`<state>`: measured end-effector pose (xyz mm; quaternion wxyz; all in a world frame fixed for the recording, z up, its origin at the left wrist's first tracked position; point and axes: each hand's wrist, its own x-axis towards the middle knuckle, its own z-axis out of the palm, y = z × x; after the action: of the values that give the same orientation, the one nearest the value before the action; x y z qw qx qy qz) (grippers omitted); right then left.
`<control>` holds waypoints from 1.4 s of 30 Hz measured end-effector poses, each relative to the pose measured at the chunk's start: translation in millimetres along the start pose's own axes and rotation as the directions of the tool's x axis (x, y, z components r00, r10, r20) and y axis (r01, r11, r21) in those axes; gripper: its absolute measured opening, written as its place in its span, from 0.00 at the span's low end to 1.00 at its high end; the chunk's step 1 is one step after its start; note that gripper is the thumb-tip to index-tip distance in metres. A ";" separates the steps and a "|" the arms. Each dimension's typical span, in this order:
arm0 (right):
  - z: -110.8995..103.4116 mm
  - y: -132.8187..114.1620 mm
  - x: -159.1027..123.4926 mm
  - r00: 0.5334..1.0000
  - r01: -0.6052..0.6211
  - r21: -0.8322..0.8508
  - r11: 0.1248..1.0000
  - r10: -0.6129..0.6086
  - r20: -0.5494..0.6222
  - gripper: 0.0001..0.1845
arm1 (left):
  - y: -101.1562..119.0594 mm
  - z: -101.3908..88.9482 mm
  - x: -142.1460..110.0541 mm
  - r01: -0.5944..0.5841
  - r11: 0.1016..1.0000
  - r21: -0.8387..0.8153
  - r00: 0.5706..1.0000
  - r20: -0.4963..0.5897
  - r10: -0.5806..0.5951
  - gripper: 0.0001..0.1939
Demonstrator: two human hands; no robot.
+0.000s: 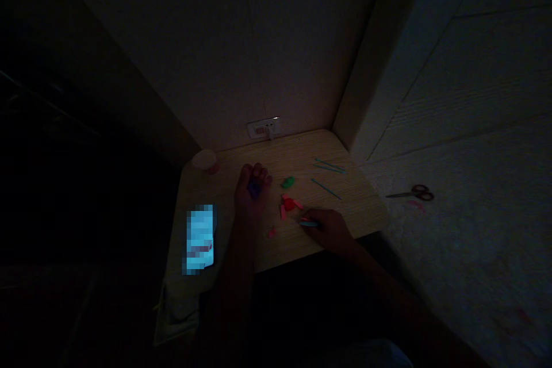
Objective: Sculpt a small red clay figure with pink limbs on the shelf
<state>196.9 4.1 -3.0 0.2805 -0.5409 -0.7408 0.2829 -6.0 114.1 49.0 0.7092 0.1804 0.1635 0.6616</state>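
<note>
The room is dim, and my hands work over a small wood-grain desk (276, 172). My left hand (252, 188) is curled around a dark blue lump of modelling clay (255, 188), which is partly hidden by my fingers. My right hand (328, 231) pinches a pale teal piece (309, 223) at the fingertips. Between my hands lie a red clay shape (288, 203) and a green clay piece (287, 182). A small pink scrap (271, 232) rests near my left wrist. Thin teal sticks (326, 188) lie farther back on the right.
A phone with a lit, blurred screen (200, 238) lies at the desk's left side, and a pale round tub (206, 161) stands behind it. A wall socket (264, 128) sits above the back edge. Scissors (409, 194) lie on a pale surface to the right.
</note>
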 end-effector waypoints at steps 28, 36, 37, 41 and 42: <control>-0.3 0.7 -0.3 1.000 -0.012 -0.011 1.000 0.013 0.012 0.11 | 10.1 3.2 -5.0 0.093 0.996 0.006 0.972 -0.218 -0.089 0.32; 1.6 1.8 0.5 1.000 0.000 0.003 1.000 0.000 -0.003 0.11 | 7.2 6.3 -10.9 0.143 0.990 -0.009 0.990 -0.017 -0.143 0.30; 1.6 1.6 0.7 1.000 0.000 0.000 1.000 0.000 -0.003 0.11 | 7.0 7.5 -12.4 0.145 0.989 -0.005 0.989 0.019 -0.145 0.29; 1.6 1.2 0.8 1.000 0.007 -0.003 1.000 -0.007 -0.002 0.11 | 8.2 7.9 -17.0 0.156 0.988 -0.008 0.982 0.109 -0.154 0.26; 1.6 1.2 0.7 1.000 0.007 -0.001 1.000 -0.008 -0.004 0.11 | 8.9 6.6 -17.3 0.164 0.986 -0.012 0.980 0.117 -0.161 0.26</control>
<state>196.3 4.8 -4.8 0.2827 -0.5389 -0.7424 0.2802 -12.0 97.1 58.8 0.7711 0.1966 0.1292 0.5917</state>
